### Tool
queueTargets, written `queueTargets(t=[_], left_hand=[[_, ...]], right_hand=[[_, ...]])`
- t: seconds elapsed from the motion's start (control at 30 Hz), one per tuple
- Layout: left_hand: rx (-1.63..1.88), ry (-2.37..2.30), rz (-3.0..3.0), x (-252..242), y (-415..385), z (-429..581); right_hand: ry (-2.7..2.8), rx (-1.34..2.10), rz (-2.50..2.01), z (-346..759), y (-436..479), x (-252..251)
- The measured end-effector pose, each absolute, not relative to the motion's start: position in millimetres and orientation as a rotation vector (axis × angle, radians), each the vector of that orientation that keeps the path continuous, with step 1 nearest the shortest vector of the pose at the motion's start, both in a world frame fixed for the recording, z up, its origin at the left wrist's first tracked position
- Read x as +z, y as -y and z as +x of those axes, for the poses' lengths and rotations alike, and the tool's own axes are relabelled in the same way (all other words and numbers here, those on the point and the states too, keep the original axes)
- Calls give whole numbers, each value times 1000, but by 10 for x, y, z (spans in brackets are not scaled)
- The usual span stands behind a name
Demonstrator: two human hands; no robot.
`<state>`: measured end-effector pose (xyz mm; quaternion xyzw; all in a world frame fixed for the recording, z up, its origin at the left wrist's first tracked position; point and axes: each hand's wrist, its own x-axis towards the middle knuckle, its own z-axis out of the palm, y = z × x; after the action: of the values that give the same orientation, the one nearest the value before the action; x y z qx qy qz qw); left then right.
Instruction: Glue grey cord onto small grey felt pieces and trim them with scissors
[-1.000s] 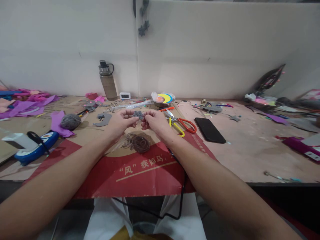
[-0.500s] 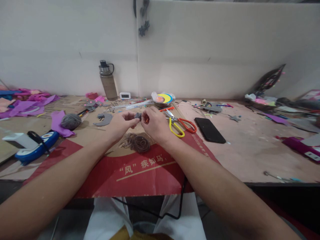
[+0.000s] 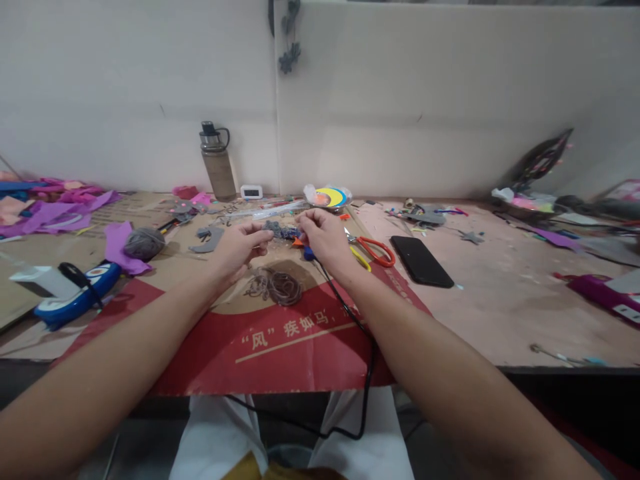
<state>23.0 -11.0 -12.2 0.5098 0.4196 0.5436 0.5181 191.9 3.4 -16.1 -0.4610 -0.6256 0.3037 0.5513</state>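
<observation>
Over the brown and red board (image 3: 300,367), my left hand (image 3: 243,250) has its fingers curled near a small cluttered heap of grey-blue bits (image 3: 280,231). My right hand (image 3: 323,240) is just right of that heap, fingers bent together; what they hold, if anything, is too small to make out. Below the right hand shows a blue tool end (image 3: 309,254) with an orange part, and a black cord (image 3: 345,307) runs from it to the board's front edge. A coil of brown cord (image 3: 285,288) lies between my wrists.
Red-handled scissors (image 3: 377,252) and a black phone (image 3: 421,261) lie to the right. A bottle (image 3: 219,163) and a small white clock (image 3: 251,192) stand at the back. Grey yarn (image 3: 144,243) and a blue power strip (image 3: 80,293) are left.
My hands have moved apart, and the small grey star piece between them no longer shows. The blue tool end and its cord now show under my right hand.
</observation>
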Motion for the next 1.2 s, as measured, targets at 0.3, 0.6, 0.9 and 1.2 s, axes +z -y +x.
queueTargets(t=[0.3,0.6,0.9,1.2], left_hand=[[1351,-1003,1070,-158,-19,102],[1403,-960,1017,-128,-89,22],[1539,-922,1031,-159,-223,-83],[1524,-946,1012,-139,-238,-123]], right_hand=[[1966,-138,-1939,2564,52,-139],[2263,-367,-2312,2625,150,-344],[1933,-105,-2469,2801,-86,-399],[1890,-186,-1844,2817,181,-173]])
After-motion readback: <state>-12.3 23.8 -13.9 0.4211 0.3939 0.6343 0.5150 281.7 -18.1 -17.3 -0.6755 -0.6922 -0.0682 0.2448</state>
